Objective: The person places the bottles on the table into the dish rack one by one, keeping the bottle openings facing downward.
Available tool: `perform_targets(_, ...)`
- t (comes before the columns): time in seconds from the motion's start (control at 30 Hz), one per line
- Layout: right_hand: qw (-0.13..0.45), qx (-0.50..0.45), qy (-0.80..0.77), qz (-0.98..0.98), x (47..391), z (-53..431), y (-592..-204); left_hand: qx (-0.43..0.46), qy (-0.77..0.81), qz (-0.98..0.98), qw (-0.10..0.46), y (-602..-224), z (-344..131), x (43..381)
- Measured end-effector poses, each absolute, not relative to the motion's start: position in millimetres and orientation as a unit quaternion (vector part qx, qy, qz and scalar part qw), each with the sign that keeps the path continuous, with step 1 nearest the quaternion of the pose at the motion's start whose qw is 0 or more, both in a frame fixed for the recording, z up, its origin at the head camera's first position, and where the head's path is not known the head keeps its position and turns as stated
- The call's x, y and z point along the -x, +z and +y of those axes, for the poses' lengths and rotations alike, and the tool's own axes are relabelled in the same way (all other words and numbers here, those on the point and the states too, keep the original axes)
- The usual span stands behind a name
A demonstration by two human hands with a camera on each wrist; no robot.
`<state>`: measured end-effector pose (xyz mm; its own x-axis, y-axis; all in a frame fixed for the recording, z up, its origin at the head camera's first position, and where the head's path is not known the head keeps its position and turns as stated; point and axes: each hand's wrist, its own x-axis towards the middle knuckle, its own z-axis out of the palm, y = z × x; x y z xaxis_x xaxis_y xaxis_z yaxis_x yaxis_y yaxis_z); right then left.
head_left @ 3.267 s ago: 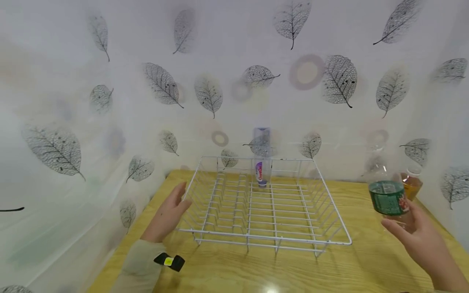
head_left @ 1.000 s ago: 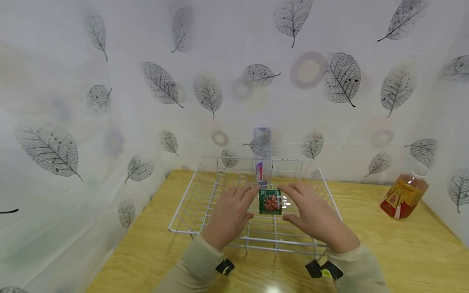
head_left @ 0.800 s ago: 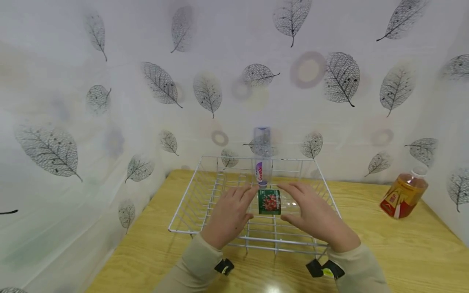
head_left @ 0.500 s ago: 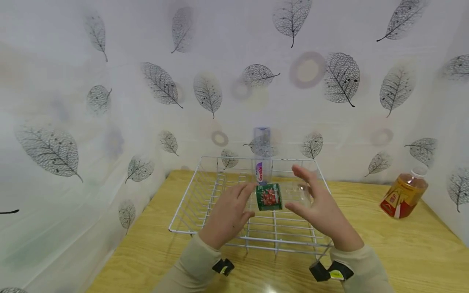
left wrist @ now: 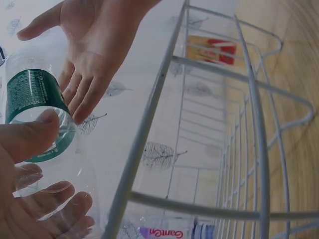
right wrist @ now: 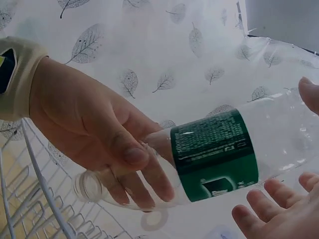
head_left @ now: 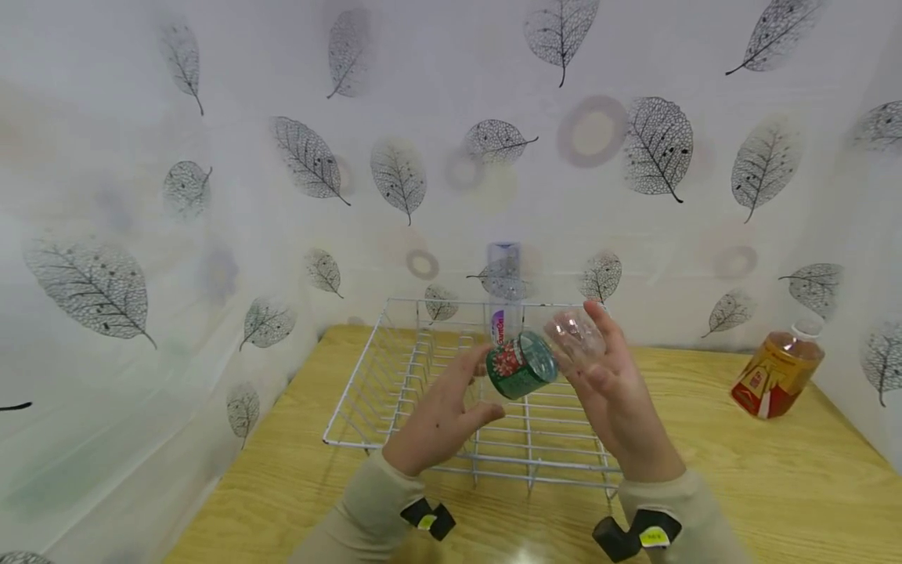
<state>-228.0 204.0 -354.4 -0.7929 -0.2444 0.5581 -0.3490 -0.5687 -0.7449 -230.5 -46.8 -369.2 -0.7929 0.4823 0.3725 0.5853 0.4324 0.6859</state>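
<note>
A clear plastic bottle (head_left: 517, 368) with a green label is held tilted above the white wire dish rack (head_left: 571, 427). My left hand (head_left: 440, 423) grips it at the neck end; in the left wrist view the thumb (left wrist: 35, 132) presses near the label. The right wrist view shows the uncapped neck (right wrist: 89, 186) beside my left hand's fingers. Around the bottle's base, my right hand (head_left: 627, 415) has its palm turned up and fingers extended. In the left wrist view, those right-hand fingers (left wrist: 84, 89) are straight behind the bottle.
Another clear bottle (head_left: 499, 325), with a purple and red label, stands upright at the rack's back. An orange-labelled bottle (head_left: 775, 372) with a white cap leans at the table's right side. A leaf-patterned curtain (head_left: 423, 157) encloses the wooden table (head_left: 705, 470).
The green-labelled bottle came from the right into both hands over the rack. Since then its base has swung up, and my right hand has loosened and turned palm up.
</note>
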Motion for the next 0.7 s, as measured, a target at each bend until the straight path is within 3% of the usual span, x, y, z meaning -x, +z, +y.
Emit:
perform_targets(0.23,0.002,-0.372,0.817,-0.441,228.7,191.1,-358.1,0.329,-0.455,-0.827,-0.010,-367.0,-41.6,227.1)
perform_targets(0.7,0.025,-0.412,0.775,-0.479,226.7,188.7,-357.2,0.354,-0.452,-0.818,-0.042,-377.1,-33.9,229.8)
